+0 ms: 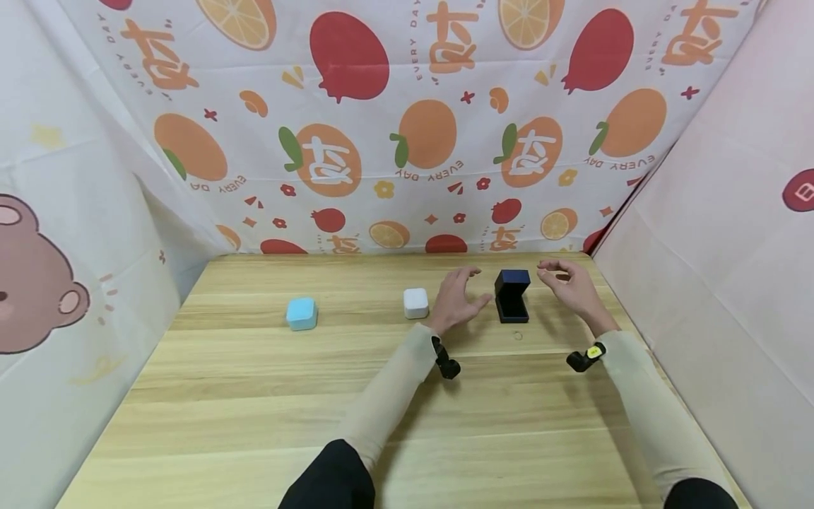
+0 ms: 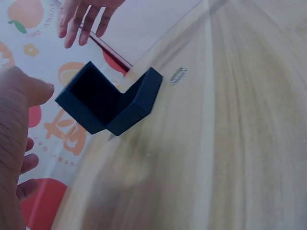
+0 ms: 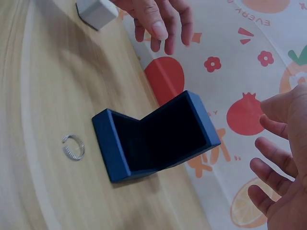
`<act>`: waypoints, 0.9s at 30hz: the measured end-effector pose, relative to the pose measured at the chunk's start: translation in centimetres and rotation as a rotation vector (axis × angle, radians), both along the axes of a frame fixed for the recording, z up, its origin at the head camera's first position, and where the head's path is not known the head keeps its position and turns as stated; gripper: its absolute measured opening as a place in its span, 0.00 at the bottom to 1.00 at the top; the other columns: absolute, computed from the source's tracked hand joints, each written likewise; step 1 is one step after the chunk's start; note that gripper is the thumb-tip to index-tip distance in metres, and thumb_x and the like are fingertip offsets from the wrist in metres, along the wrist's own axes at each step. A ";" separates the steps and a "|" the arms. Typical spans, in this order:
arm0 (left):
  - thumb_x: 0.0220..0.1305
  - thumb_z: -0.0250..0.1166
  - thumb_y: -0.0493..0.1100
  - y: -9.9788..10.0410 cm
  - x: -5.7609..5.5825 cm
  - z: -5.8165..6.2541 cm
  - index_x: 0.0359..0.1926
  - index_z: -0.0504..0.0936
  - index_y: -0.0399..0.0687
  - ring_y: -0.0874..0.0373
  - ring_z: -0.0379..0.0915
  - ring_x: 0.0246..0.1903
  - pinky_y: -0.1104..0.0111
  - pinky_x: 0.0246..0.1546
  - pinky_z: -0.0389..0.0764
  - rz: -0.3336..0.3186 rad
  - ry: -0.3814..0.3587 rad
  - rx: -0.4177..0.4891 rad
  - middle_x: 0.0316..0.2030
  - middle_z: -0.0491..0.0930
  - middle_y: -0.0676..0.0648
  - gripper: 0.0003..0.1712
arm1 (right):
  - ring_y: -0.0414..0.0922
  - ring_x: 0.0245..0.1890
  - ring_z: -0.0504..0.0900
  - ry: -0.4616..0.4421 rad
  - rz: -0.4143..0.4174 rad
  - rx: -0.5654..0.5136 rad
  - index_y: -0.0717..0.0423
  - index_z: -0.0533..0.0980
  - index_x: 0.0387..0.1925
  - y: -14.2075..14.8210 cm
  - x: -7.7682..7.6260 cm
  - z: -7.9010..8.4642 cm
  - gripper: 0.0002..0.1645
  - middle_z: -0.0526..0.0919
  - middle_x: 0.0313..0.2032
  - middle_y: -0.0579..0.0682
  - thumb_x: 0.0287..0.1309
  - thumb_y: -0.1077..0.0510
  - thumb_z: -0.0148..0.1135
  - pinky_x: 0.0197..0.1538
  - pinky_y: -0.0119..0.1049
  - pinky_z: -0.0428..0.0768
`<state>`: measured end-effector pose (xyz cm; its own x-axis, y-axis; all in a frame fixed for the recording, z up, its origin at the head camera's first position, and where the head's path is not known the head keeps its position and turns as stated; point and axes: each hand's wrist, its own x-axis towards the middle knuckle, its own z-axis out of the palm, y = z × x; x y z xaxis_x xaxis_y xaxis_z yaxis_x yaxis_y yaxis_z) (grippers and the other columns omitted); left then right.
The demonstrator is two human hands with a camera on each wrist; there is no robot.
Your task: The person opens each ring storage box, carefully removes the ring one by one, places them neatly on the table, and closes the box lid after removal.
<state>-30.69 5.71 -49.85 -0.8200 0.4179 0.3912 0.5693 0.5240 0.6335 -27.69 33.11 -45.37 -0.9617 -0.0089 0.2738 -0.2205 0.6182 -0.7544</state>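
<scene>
A dark blue ring box (image 1: 512, 297) stands on the table with its lid raised and its dark inside showing. In front of it lies a silver ring (image 1: 518, 336), seen closer in the right wrist view as a ring (image 3: 73, 147) with a gap in its patterned band. My left hand (image 1: 456, 300) hovers left of the box, fingers loosely bent and holding nothing. On the box's other side my right hand (image 1: 570, 286) is raised, relaxed and apart from it. Both hands flank the box without touching it in the right wrist view.
Beside my left hand sits a small white block (image 1: 416, 303) with rounded corners. Farther left is a light blue block (image 1: 302, 313). A fruit-printed cloth (image 1: 407, 198) hangs along the table's far edge, and a pale cloth wall (image 1: 718, 233) closes the right side.
</scene>
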 end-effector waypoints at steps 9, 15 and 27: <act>0.68 0.67 0.52 -1.5 -0.4 1.7 0.66 0.71 0.45 0.46 0.76 0.54 0.58 0.55 0.80 0.027 0.015 0.049 0.54 0.79 0.41 0.31 | 0.37 0.53 0.74 0.017 0.023 0.004 0.59 0.80 0.52 -1.0 -1.0 1.0 0.21 0.82 0.57 0.60 0.72 0.47 0.59 0.62 0.52 0.73; 0.68 0.66 0.52 -2.7 -1.0 2.3 0.66 0.70 0.48 0.46 0.74 0.57 0.55 0.57 0.79 0.034 0.007 0.063 0.57 0.77 0.43 0.30 | 0.53 0.60 0.75 0.025 0.060 -0.012 0.59 0.80 0.52 -1.6 -1.4 1.5 0.19 0.80 0.60 0.62 0.72 0.49 0.59 0.65 0.61 0.70; 0.68 0.67 0.51 -4.6 -1.9 3.0 0.65 0.69 0.46 0.40 0.72 0.60 0.52 0.59 0.76 0.051 0.025 0.072 0.56 0.77 0.41 0.30 | 0.55 0.59 0.76 0.054 0.081 -0.009 0.61 0.80 0.53 -2.8 -2.4 2.4 0.20 0.81 0.59 0.61 0.71 0.50 0.60 0.64 0.60 0.70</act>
